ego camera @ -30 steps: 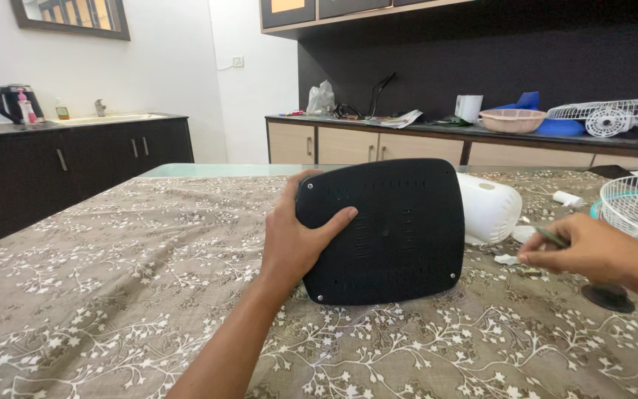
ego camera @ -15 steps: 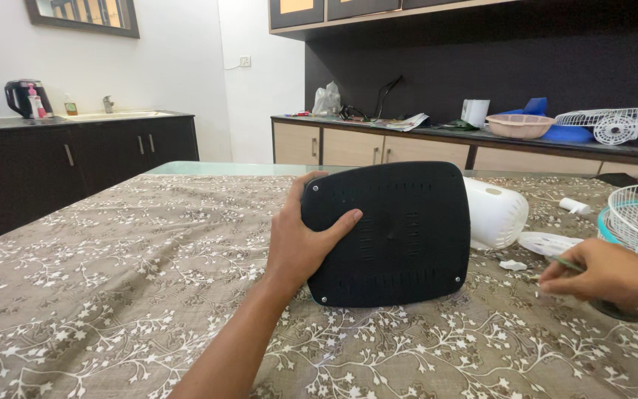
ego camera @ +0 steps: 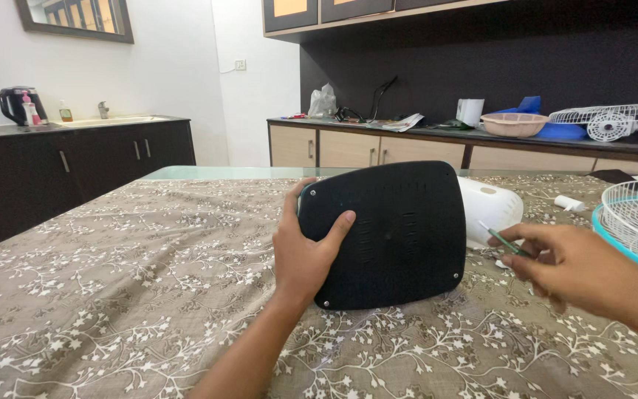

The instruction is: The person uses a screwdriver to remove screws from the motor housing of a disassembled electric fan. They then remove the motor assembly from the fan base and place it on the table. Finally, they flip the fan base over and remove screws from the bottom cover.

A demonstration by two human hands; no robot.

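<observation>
Centre of frame: black vented base plate (ego camera: 389, 233) stands on edge on the tabletop (ego camera: 112, 295), underside w/ corner screws facing camera; this keeps the screw heads exposed. Left hand (ego camera: 300, 255) clasps its left edge, thumb across the face, apparently to stop it tipping. Right hand (ego camera: 566, 266), right of frame, pinches a thin green-handled tool (ego camera: 507, 241), tip aimed toward the plate but apart from it. White housing (ego camera: 489, 209) sits behind the plate, mostly hidden. Fan grille (ego camera: 636, 222) is cut off at the right edge. Tool tip type not discernible; small white bits under the right hand unclear.
</observation>
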